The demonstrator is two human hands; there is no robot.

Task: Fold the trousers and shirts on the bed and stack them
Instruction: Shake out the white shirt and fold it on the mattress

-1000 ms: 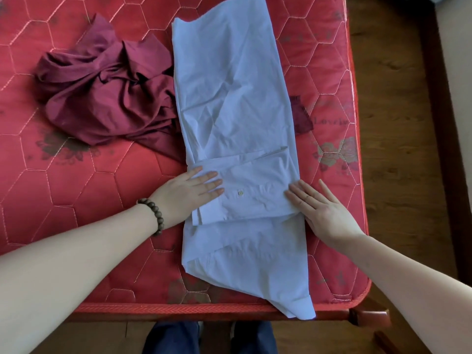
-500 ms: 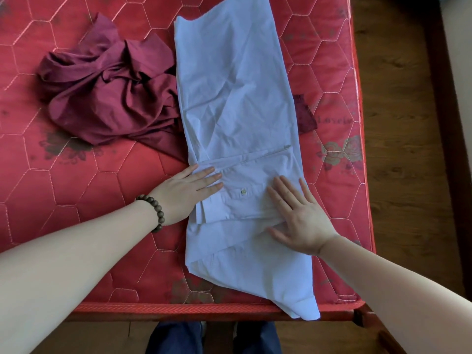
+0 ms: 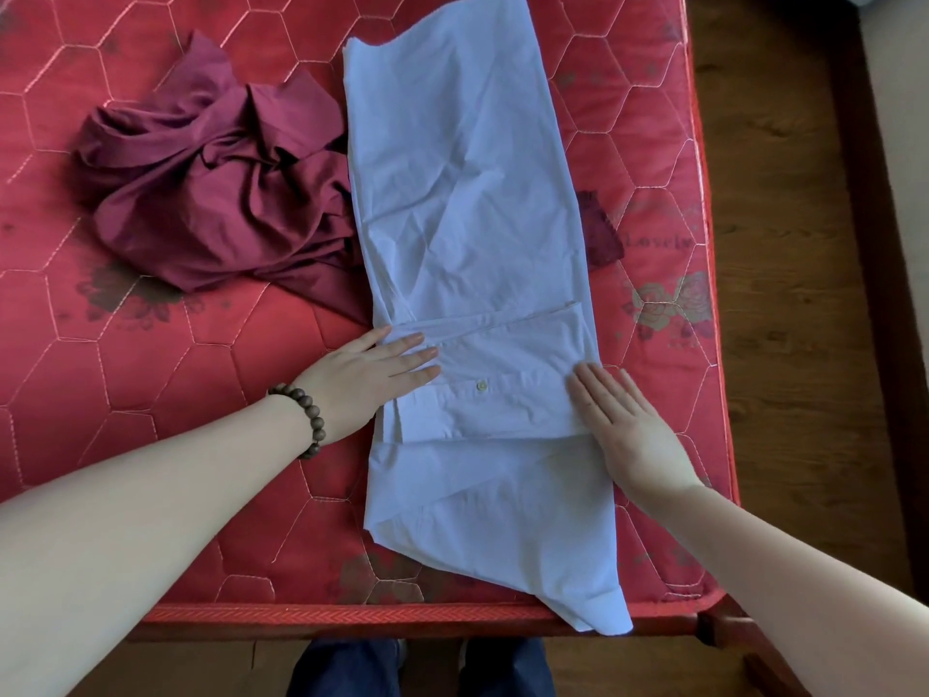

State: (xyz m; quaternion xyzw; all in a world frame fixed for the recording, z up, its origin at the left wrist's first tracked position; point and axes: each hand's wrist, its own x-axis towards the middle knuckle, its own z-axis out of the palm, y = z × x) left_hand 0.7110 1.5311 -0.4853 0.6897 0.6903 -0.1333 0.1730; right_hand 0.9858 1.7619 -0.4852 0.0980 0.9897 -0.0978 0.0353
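Observation:
A pale blue shirt (image 3: 462,203) lies in a long narrow strip down the red mattress, sides folded in, a sleeve with a buttoned cuff laid across its lower part. One corner hangs over the near edge. My left hand (image 3: 367,379) lies flat, fingers on the sleeve's left end. My right hand (image 3: 623,430) lies flat on the shirt's right edge beside the sleeve. Neither hand grips cloth. A crumpled maroon garment (image 3: 216,193) sits to the left of the shirt, partly tucked under it.
The red quilted mattress (image 3: 151,394) ends at a near edge and a right edge, with wooden floor (image 3: 784,244) beyond. A maroon scrap (image 3: 600,233) shows at the shirt's right side. A bead bracelet is on my left wrist. My legs stand below the near edge.
My right hand slid left onto the folded sleeve, then back out to the shirt's right edge, smoothing it. My left hand stayed in place.

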